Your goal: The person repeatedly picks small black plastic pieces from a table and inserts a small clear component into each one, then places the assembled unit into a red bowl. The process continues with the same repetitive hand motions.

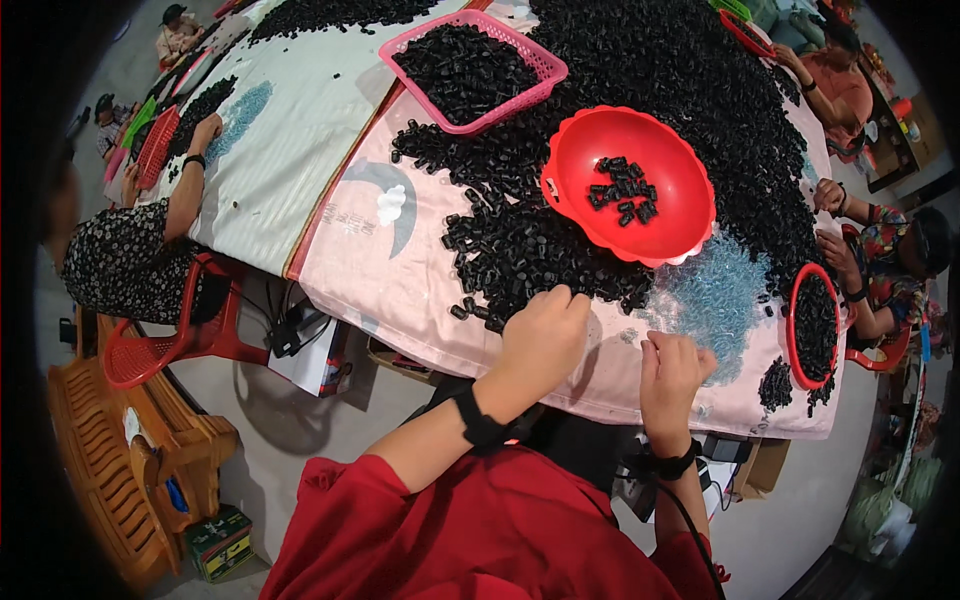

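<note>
While the black cylinders (520, 250) to the near left of the red bowl (678, 190) lie with long axes every which way, the bluish clear pieces (722, 300) at its near right are too small for us to read. Nearer us than the bowl, our left hand (550, 335), fingers bunched, is beside the cylinders; our right hand (673, 372), curled, adjoins the clear pieces. We cannot tell what either holds.
</note>
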Motion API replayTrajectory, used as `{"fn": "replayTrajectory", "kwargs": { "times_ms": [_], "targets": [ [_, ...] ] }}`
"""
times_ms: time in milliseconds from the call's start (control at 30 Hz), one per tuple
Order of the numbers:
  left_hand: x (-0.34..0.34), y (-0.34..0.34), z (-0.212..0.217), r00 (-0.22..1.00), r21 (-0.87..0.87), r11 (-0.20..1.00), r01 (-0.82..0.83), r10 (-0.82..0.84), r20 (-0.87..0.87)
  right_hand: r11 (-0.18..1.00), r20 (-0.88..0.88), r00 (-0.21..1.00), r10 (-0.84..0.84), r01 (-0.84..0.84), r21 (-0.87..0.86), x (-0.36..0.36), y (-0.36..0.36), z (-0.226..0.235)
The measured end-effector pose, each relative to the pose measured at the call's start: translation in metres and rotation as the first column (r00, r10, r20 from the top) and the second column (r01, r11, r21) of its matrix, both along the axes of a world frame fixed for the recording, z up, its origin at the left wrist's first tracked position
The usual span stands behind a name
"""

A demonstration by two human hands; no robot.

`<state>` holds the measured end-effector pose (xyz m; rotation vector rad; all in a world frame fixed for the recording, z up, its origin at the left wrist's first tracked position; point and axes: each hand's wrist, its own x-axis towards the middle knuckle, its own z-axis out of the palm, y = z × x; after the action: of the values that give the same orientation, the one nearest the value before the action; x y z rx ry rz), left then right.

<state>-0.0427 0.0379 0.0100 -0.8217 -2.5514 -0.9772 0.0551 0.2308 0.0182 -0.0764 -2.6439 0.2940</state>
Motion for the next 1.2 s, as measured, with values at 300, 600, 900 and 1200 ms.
{"fn": "replayTrajectory", "kwargs": {
  "times_ms": [300,600,900,1200],
  "targets": [
    [-0.003,0.016,-0.002,0.999,-0.09,0.996,-0.004,0.007,0.039,0.998,0.018,0.999,-0.032,0.033,-0.061,0.014,0.002,0.004],
    [0.006,-0.065,0.011,0.355,0.497,0.857,-0.137,-0.426,0.832,0.957,0.195,0.938,0.285,-0.291,0.003,-0.01,-0.039,0.016],
    [0.025,-0.07,0.006,0.183,0.506,0.838,-0.205,-0.475,0.861,0.931,0.262,0.918,0.299,-0.34,0.13,-0.035,-0.058,0.015],
    [0.025,-0.06,-0.013,0.338,0.394,0.918,-0.047,-0.356,0.871,0.941,0.189,0.925,0.33,-0.339,0.015,-0.038,-0.053,0.013]
  ]
}}
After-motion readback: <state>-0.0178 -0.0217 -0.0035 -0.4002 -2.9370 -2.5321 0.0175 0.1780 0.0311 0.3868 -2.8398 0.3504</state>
